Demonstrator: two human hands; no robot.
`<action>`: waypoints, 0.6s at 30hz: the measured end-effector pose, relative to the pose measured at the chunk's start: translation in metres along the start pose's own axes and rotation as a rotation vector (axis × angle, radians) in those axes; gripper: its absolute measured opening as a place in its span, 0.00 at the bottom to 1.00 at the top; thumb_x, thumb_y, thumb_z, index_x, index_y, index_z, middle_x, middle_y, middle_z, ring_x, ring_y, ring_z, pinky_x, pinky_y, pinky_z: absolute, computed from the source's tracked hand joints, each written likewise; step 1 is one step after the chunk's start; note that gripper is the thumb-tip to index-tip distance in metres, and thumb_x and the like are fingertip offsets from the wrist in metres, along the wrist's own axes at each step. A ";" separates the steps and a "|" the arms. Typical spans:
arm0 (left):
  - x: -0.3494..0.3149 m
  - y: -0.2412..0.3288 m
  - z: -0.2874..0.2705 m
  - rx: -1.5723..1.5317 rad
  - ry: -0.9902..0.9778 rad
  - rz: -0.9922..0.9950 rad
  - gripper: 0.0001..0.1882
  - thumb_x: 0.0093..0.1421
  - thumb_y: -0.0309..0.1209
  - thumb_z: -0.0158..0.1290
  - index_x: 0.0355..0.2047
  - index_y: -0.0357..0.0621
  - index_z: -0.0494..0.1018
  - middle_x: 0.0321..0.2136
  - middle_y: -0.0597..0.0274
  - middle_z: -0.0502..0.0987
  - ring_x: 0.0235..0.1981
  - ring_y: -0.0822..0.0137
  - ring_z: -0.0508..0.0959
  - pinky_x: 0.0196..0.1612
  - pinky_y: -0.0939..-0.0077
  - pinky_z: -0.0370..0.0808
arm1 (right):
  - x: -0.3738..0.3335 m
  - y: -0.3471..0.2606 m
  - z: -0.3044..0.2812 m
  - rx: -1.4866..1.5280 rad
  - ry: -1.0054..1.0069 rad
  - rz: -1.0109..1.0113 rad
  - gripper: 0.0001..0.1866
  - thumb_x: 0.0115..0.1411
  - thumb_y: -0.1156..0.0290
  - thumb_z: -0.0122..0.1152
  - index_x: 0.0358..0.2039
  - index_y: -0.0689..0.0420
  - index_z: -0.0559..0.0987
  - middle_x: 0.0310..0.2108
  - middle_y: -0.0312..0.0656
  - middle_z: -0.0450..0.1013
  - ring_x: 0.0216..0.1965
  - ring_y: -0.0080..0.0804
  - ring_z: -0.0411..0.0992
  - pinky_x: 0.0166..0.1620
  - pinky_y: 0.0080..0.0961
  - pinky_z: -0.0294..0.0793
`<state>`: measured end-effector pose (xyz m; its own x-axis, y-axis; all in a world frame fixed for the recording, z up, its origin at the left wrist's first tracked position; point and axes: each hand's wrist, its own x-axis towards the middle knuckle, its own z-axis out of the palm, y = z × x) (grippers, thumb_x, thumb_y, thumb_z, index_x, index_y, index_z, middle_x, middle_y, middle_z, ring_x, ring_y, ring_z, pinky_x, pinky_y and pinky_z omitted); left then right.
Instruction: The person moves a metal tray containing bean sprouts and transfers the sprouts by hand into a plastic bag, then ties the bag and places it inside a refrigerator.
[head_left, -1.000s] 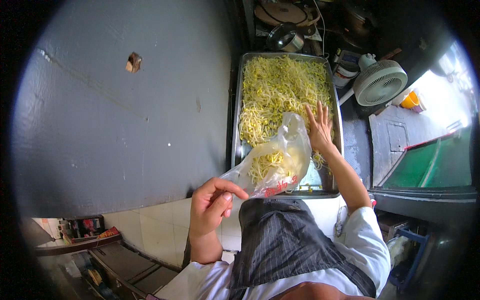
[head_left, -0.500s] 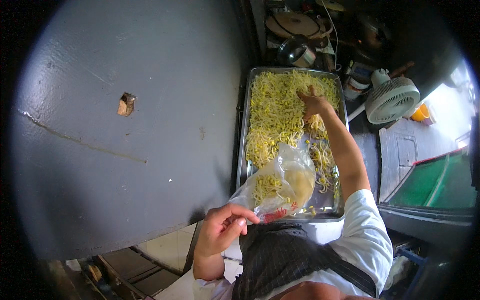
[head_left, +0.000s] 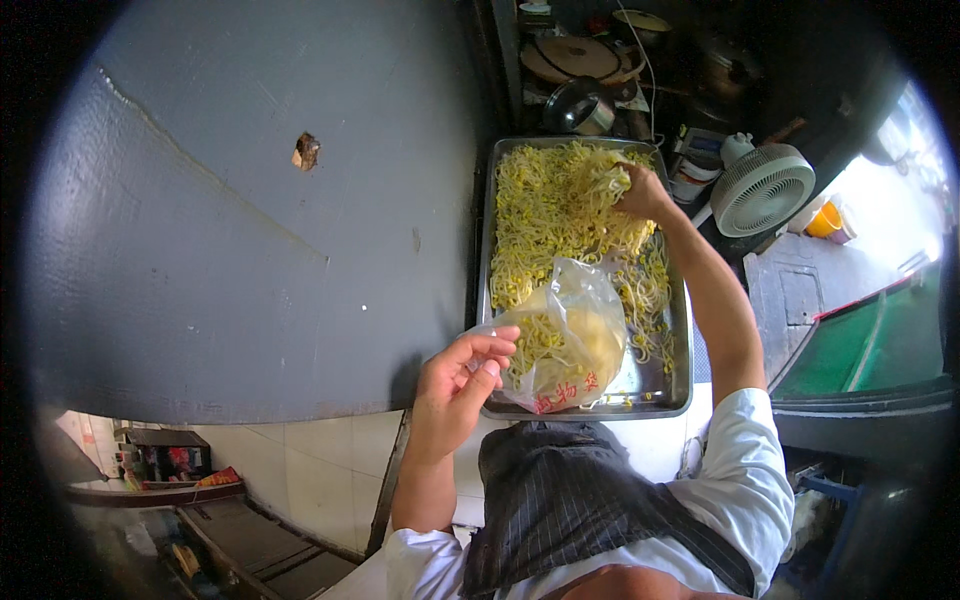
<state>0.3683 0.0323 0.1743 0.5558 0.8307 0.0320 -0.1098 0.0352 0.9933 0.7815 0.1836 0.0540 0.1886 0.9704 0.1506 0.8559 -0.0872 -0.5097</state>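
Note:
A metal tray (head_left: 684,388) holds a thick layer of yellow-headed bean sprouts (head_left: 535,205), thinner toward its near end. My right hand (head_left: 645,193) is closed round a bunch of them at the tray's far right, some strands sticking out past the fingers. Over the near part of the tray lies a clear plastic bag (head_left: 590,315) with red print and some sprouts inside. My left hand (head_left: 452,385) pinches the bag's left edge between thumb and fingers; the exact grip is partly hidden.
A grey panel (head_left: 230,250) fills the left side, right up to the tray. Beyond the tray stand a dark bowl-shaped pan (head_left: 580,105) and a round board (head_left: 570,58). On the right are a fan (head_left: 765,190), a white bucket (head_left: 690,180) and a green panel (head_left: 870,345).
My right hand, spread on the sprouts before, has closed and raised a bunch of them. My left hand and the bag sit slightly higher in the picture. The whole view has shifted a little.

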 end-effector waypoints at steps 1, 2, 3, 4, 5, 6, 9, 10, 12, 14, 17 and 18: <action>-0.003 -0.005 -0.005 -0.021 -0.001 -0.006 0.11 0.63 0.22 0.45 0.44 0.33 0.71 0.49 0.54 0.73 0.38 0.76 0.72 0.40 0.81 0.72 | -0.005 -0.014 -0.012 0.119 -0.039 0.009 0.38 0.36 0.67 0.74 0.52 0.59 0.73 0.40 0.47 0.77 0.40 0.35 0.76 0.45 0.29 0.74; -0.005 -0.007 -0.005 -0.034 0.021 -0.008 0.11 0.62 0.22 0.45 0.44 0.33 0.71 0.49 0.53 0.73 0.36 0.76 0.72 0.37 0.82 0.72 | -0.008 -0.023 -0.021 0.158 -0.026 -0.005 0.36 0.37 0.68 0.74 0.50 0.59 0.73 0.40 0.45 0.77 0.40 0.33 0.75 0.45 0.29 0.74; -0.007 -0.009 -0.004 -0.048 0.042 -0.010 0.11 0.62 0.22 0.44 0.43 0.33 0.72 0.49 0.51 0.73 0.34 0.76 0.72 0.34 0.83 0.71 | -0.012 -0.031 -0.030 0.196 -0.011 -0.017 0.34 0.38 0.69 0.73 0.49 0.60 0.74 0.40 0.43 0.77 0.40 0.31 0.75 0.46 0.29 0.74; -0.008 -0.010 -0.004 -0.062 0.062 -0.013 0.11 0.61 0.22 0.44 0.43 0.33 0.72 0.49 0.50 0.73 0.32 0.77 0.71 0.31 0.83 0.71 | -0.017 -0.043 -0.041 0.256 -0.049 0.049 0.31 0.40 0.70 0.74 0.48 0.60 0.74 0.40 0.41 0.77 0.40 0.30 0.74 0.47 0.29 0.74; -0.008 -0.012 -0.004 -0.085 0.069 -0.005 0.12 0.62 0.22 0.44 0.44 0.33 0.72 0.49 0.52 0.73 0.32 0.77 0.71 0.32 0.84 0.71 | -0.024 -0.056 -0.053 0.289 -0.048 0.052 0.31 0.41 0.73 0.73 0.48 0.60 0.73 0.39 0.40 0.77 0.41 0.28 0.73 0.48 0.29 0.74; -0.007 -0.013 -0.004 -0.109 0.074 0.004 0.12 0.62 0.22 0.44 0.44 0.32 0.72 0.49 0.53 0.73 0.31 0.77 0.71 0.32 0.84 0.71 | -0.028 -0.062 -0.065 0.372 -0.069 0.067 0.30 0.41 0.75 0.72 0.48 0.60 0.73 0.40 0.39 0.76 0.41 0.28 0.73 0.48 0.28 0.74; -0.003 -0.019 -0.001 -0.094 0.153 0.008 0.17 0.60 0.21 0.43 0.51 0.35 0.68 0.44 0.53 0.74 0.25 0.80 0.69 0.23 0.87 0.67 | -0.049 -0.089 -0.102 0.515 -0.102 -0.055 0.31 0.42 0.79 0.70 0.50 0.61 0.72 0.42 0.39 0.75 0.44 0.27 0.73 0.50 0.27 0.73; 0.000 -0.020 -0.001 -0.090 0.172 -0.046 0.19 0.60 0.21 0.43 0.53 0.37 0.67 0.43 0.54 0.74 0.23 0.81 0.69 0.22 0.87 0.66 | -0.057 -0.096 -0.111 0.586 -0.118 -0.041 0.33 0.42 0.78 0.70 0.52 0.59 0.71 0.45 0.38 0.74 0.46 0.28 0.72 0.51 0.27 0.72; 0.003 -0.022 -0.001 -0.060 0.231 -0.082 0.25 0.59 0.19 0.42 0.58 0.43 0.63 0.41 0.58 0.73 0.19 0.82 0.66 0.19 0.88 0.63 | -0.075 -0.112 -0.127 0.637 -0.096 0.083 0.33 0.44 0.76 0.70 0.53 0.59 0.70 0.46 0.41 0.74 0.47 0.29 0.72 0.53 0.29 0.72; 0.009 -0.030 0.001 -0.036 0.303 -0.030 0.30 0.58 0.17 0.41 0.61 0.49 0.60 0.45 0.63 0.72 0.18 0.82 0.65 0.18 0.89 0.62 | -0.089 -0.118 -0.136 0.539 -0.046 0.017 0.32 0.45 0.74 0.70 0.52 0.60 0.70 0.46 0.44 0.74 0.47 0.30 0.72 0.53 0.31 0.72; 0.015 -0.034 0.002 -0.030 0.293 0.012 0.35 0.56 0.15 0.39 0.65 0.52 0.54 0.61 0.66 0.61 0.19 0.82 0.64 0.21 0.89 0.62 | -0.122 -0.128 -0.148 0.562 -0.135 -0.036 0.35 0.45 0.74 0.72 0.55 0.60 0.69 0.47 0.44 0.73 0.49 0.30 0.71 0.54 0.31 0.71; 0.017 -0.029 0.003 -0.014 0.278 -0.007 0.35 0.56 0.15 0.39 0.65 0.51 0.54 0.63 0.65 0.58 0.19 0.82 0.64 0.22 0.89 0.63 | -0.129 -0.124 -0.144 0.701 -0.228 -0.077 0.36 0.44 0.73 0.73 0.55 0.59 0.69 0.48 0.43 0.73 0.49 0.30 0.71 0.54 0.31 0.71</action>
<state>0.3836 0.0431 0.1460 0.3096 0.9508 -0.0081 -0.1192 0.0473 0.9917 0.7206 0.0369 0.2197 -0.0299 0.9973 0.0668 0.3404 0.0730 -0.9374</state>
